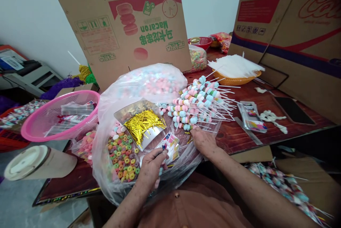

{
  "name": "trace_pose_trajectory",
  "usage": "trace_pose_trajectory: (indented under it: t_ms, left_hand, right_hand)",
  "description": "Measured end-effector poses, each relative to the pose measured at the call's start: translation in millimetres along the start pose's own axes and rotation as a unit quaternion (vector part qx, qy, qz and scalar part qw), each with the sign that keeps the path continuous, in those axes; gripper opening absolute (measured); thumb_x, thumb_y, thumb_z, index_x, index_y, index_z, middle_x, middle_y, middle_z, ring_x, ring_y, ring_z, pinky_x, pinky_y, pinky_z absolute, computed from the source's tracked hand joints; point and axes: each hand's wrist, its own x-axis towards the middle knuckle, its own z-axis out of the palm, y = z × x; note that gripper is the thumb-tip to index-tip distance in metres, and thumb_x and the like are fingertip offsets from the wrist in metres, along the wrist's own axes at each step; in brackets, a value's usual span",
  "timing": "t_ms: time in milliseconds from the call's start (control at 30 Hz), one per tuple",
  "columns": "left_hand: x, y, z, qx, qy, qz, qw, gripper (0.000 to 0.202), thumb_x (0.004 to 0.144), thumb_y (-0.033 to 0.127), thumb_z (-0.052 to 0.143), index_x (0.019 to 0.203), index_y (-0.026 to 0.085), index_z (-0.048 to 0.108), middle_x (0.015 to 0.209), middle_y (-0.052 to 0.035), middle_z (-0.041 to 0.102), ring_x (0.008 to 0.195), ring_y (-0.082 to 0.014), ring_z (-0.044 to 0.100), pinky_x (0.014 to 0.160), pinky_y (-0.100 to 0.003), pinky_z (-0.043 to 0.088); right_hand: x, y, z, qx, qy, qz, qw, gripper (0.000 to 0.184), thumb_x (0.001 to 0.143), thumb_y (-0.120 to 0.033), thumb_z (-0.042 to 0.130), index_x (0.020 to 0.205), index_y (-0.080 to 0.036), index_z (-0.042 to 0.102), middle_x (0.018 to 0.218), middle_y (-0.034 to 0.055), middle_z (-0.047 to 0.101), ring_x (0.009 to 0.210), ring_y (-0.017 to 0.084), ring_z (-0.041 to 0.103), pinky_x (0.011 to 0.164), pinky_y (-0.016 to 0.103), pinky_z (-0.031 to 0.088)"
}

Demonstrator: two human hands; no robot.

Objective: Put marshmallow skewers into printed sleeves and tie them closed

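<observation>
A pile of marshmallow skewers (195,101), pink, blue and white with white sticks pointing right, lies on a clear plastic bag. My right hand (204,141) is at the pile's near edge, its fingers closed around the lowest skewer's stick. Lower left, my left hand (151,167) is closed, thumb pressed on the forefinger. Pink and blue pieces of a marshmallow skewer (161,170) peek out beneath its fingers; the rest is hidden. Behind that hand lie printed packets (172,146) and an open box of gold twist ties (145,125). Colourful cereal rings (124,157) lie to its left.
A pink basket (29,132) holds flat packets; a lidded cup (39,162) stands nearer. White sheets fill an orange basket (229,80) at the back right. A phone (294,110) and stacked packets (252,116) lie right. Cardboard boxes (122,50) rise behind the large marshmallow bag (154,78).
</observation>
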Motion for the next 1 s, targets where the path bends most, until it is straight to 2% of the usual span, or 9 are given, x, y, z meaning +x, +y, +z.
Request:
trace_pose_trajectory:
  t_ms: [200,267,333,400,500,600,733,933,1000]
  left_hand:
    - [-1.5,0.8,2.2,-0.161,0.033,0.002,0.986,0.029,0.058,0.039,0.069,0.068,0.013,0.059,0.062,0.0003,0.058,0.042,-0.0069,0.049,0.038,-0.017,0.033]
    - [-1.3,1.6,3.7,-0.179,0.029,-0.007,0.983,0.029,0.056,0.037,0.071,0.068,0.013,0.060,0.061,-0.0002,0.059,0.041,-0.0067,0.049,0.039,-0.017,0.035]
    - [-1.3,3.5,6.7,-0.188,0.018,-0.009,0.982,0.027,0.056,0.036,0.070,0.068,0.013,0.061,0.062,-0.0002,0.059,0.041,-0.0068,0.048,0.038,-0.017,0.034]
    - [-2.0,5.3,10.3,-0.188,0.007,-0.002,0.982,0.023,0.057,0.033,0.067,0.069,0.014,0.061,0.059,0.0014,0.057,0.042,-0.0073,0.049,0.036,-0.016,0.031]
    - [-4.5,4.5,13.8,-0.184,-0.001,0.014,0.983,0.016,0.060,0.030,0.062,0.066,0.015,0.059,0.050,0.0044,0.050,0.042,-0.0078,0.049,0.036,-0.015,0.032]
    - [-7.9,-1.7,12.9,-0.139,-0.007,0.009,0.990,0.015,0.066,0.030,0.054,0.066,0.015,0.057,0.049,0.0056,0.047,0.035,-0.0052,0.041,0.032,-0.014,0.028]
    - [-13.1,-11.5,5.0,-0.060,-0.043,-0.012,0.997,0.025,0.075,0.037,0.048,0.086,0.017,0.058,0.058,0.0061,0.049,0.026,-0.0031,0.032,0.024,-0.015,0.020]
    - [-14.0,-18.6,-6.0,-0.060,-0.155,0.051,0.985,0.035,0.079,0.049,0.049,0.092,0.016,0.055,0.065,0.0052,0.051,0.026,-0.0021,0.039,0.024,-0.014,0.029]
    - [-11.7,-20.1,-4.0,-0.075,-0.153,0.047,0.984,0.038,0.078,0.052,0.051,0.088,0.015,0.055,0.064,0.0053,0.050,0.025,-0.0019,0.038,0.023,-0.014,0.029]
  right_hand:
    - [-14.2,-2.2,-5.7,-0.017,0.038,-0.049,0.998,0.022,0.083,-0.012,0.041,0.089,-0.013,0.063,0.104,0.0161,0.058,0.094,0.026,0.055,0.077,0.037,0.043]
    - [-26.9,-14.3,-12.8,0.078,0.088,-0.101,0.988,0.019,0.085,-0.017,0.045,0.085,-0.016,0.064,0.104,0.0125,0.059,0.097,0.024,0.053,0.081,0.036,0.042]
    - [-39.4,-33.6,-16.3,0.242,0.100,-0.154,0.953,0.020,0.088,-0.022,0.043,0.088,-0.018,0.064,0.087,0.0066,0.062,0.082,0.018,0.056,0.074,0.030,0.045]
    - [-49.1,-55.0,-14.2,0.366,0.060,-0.190,0.909,0.024,0.089,-0.022,0.040,0.094,-0.020,0.064,0.073,0.0023,0.060,0.069,0.014,0.056,0.066,0.025,0.045]
    - [-55.5,-77.6,-3.7,0.408,0.028,-0.207,0.889,0.031,0.089,-0.021,0.037,0.107,-0.020,0.062,0.077,0.0041,0.062,0.069,0.014,0.056,0.066,0.026,0.045]
    - [-55.6,-84.0,6.6,0.412,-0.015,-0.181,0.893,0.040,0.089,-0.022,0.035,0.127,-0.017,0.050,0.076,0.0047,0.061,0.065,0.014,0.054,0.063,0.027,0.044]
    - [-54.9,-83.7,9.8,0.390,-0.074,-0.119,0.910,0.055,0.086,-0.019,0.039,0.140,-0.018,0.029,0.063,-0.0016,0.054,0.055,0.012,0.047,0.056,0.024,0.039]
    - [-54.0,-88.4,6.9,0.396,-0.047,-0.083,0.913,0.064,0.084,-0.019,0.040,0.143,-0.016,0.016,0.057,-0.0050,0.048,0.051,0.012,0.045,0.052,0.023,0.037]
    - [-55.0,-89.9,8.7,0.386,-0.035,-0.072,0.919,0.064,0.083,-0.020,0.041,0.143,-0.016,0.017,0.057,-0.0045,0.050,0.050,0.013,0.046,0.052,0.023,0.037]
